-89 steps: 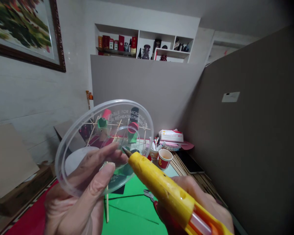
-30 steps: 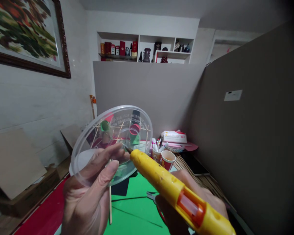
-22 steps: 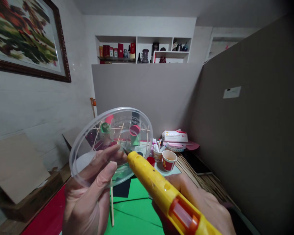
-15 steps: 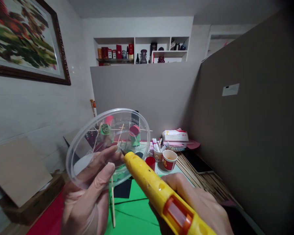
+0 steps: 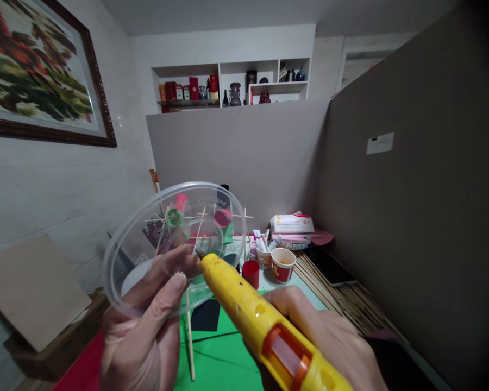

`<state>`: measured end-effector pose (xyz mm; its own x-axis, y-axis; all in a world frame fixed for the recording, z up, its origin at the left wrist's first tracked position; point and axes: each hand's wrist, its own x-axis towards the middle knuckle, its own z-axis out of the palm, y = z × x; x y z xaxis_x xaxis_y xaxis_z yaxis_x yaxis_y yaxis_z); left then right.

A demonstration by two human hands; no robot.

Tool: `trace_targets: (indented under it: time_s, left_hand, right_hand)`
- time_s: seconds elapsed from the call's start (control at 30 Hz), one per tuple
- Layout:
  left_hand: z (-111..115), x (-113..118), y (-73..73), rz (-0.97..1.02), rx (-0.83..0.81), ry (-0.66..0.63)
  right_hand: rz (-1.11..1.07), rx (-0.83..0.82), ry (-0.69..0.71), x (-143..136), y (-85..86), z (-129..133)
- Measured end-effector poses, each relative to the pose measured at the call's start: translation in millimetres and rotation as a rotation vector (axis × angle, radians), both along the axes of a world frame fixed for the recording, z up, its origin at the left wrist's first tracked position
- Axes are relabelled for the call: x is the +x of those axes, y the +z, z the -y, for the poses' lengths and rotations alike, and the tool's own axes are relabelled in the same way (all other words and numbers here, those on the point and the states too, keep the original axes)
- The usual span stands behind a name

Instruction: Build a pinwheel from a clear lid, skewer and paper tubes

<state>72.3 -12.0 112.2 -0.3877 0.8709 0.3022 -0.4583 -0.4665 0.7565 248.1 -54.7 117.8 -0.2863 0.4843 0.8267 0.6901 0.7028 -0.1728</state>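
My left hand (image 5: 146,326) is closed on a clear round plastic lid (image 5: 232,198), which is tilted up on edge, with printed lettering on it. A thin wooden stick (image 5: 190,342) hangs below the lid near my fingers; whether it is fixed to the lid I cannot tell. My right hand (image 5: 321,331) grips a yellow glue gun (image 5: 244,298) with an orange-framed window in its body. Its dark nozzle points at the lid, close to my left fingertips. Whether the nozzle touches the plastic is not clear.
Green paper (image 5: 224,353) and a black paper piece (image 5: 206,316) lie below. Behind stand a red cylinder (image 5: 251,274), a paper cup (image 5: 283,265), and a cup of white markers (image 5: 263,256). Wooden strips (image 5: 330,293) and a dark tablet-like slab (image 5: 328,266) lie right, beside a grey partition (image 5: 391,217).
The lid, my left hand and the glue gun have shifted slightly left in view, as has the partition behind. Both hands keep their holds.
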Motion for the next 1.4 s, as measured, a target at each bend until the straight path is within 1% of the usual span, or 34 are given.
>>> trace_targets:
  time_s: [0.03,0.13,0.27,0.43,0.6,0.83,0.93,1.1,1.17,1.27,1.4]
  left_hand:
    - [0.4,0.3,0.0,-0.002,0.007,-0.005]
    - [1.5,0.6,0.2,-0.010,0.023,-0.015]
    - [1.5,-0.7,-1.1,-0.031,0.017,-0.017]
    - [1.2,-1.7,-2.7,-0.028,0.005,0.014]
    - [1.5,0.0,-1.3,-0.016,-0.003,0.018]
    - [1.2,-0.8,-2.3,-0.041,0.014,0.014]
    - [0.7,-1.2,-3.4,-0.046,0.010,0.002]
    - [0.7,-0.8,-2.7,-0.060,0.005,0.000]
    - [1.2,-0.7,-1.9,-0.059,0.001,-0.004]
    - [2.0,-1.2,-1.8,-0.047,-0.016,-0.002]
    - [1.4,-2.4,-4.3,-0.041,-0.020,0.009]
  right_hand:
    - [-0.003,-0.017,0.030,1.6,-1.3,-0.7]
    - [-0.013,-0.051,0.052,4.2,-4.2,-1.3]
    - [-0.016,-0.065,0.027,4.2,-4.5,-1.1]
    - [0.002,-0.063,0.039,4.5,-2.3,-2.0]
    - [-0.001,-0.061,0.051,1.0,-1.1,-2.1]
    - [0.025,-0.032,0.025,1.9,-0.7,-0.5]
    - [0.032,-0.046,0.003,2.2,-0.6,0.2]
    - [0.014,-0.065,0.007,-2.2,-2.7,0.9]
    - [0.005,-0.075,-0.019,-3.6,-3.7,0.9]
    - [0.025,-0.055,-0.023,-3.4,-4.2,1.0]
    - [0.036,-0.005,0.025,-2.0,-3.9,2.1]
